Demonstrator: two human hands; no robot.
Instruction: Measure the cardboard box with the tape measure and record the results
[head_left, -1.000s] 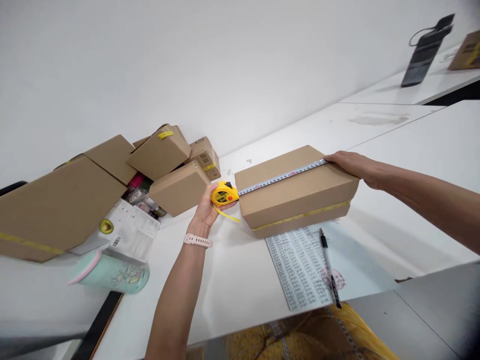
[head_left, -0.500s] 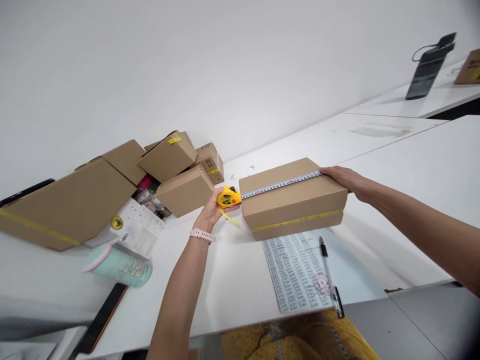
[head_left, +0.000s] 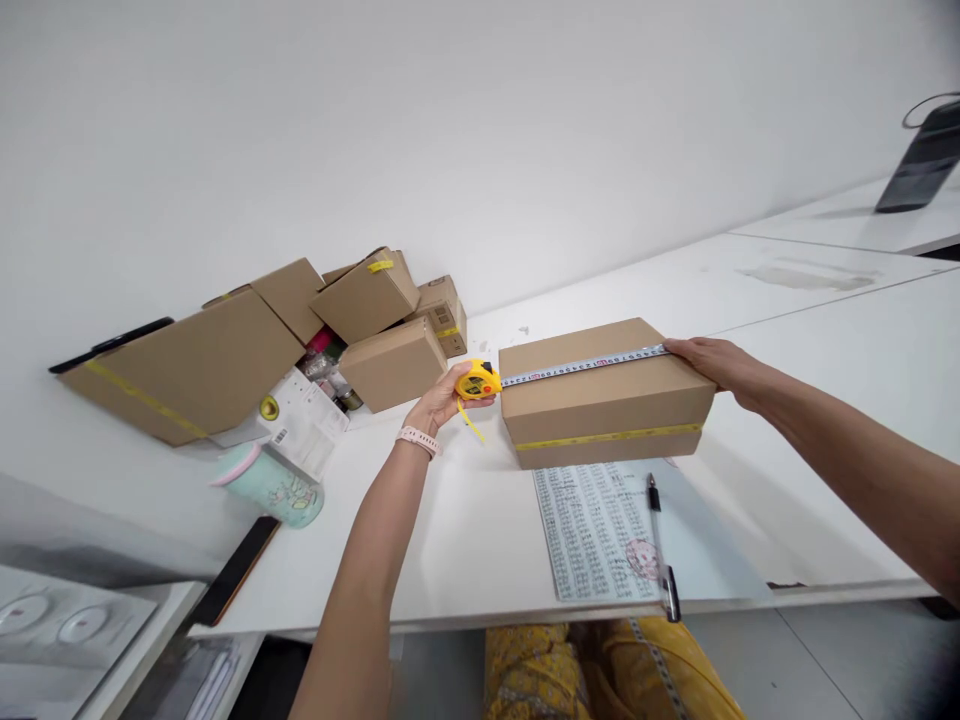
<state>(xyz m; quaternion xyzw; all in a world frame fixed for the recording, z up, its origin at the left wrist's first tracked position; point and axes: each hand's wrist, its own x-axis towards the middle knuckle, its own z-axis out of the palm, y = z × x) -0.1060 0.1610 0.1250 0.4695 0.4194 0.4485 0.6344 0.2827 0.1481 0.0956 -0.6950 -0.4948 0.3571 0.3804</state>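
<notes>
Yellow tape measure clenched in left grip, right grip pinning blade atop box.

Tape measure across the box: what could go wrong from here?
1. The blade is stretched over the box, between the left hand on the tape measure and the right hand at its far end. If either grip slips, it may snap back.
2. The pen lies on the sheet with its near end at the table's edge. A nudge could send it off.
</notes>
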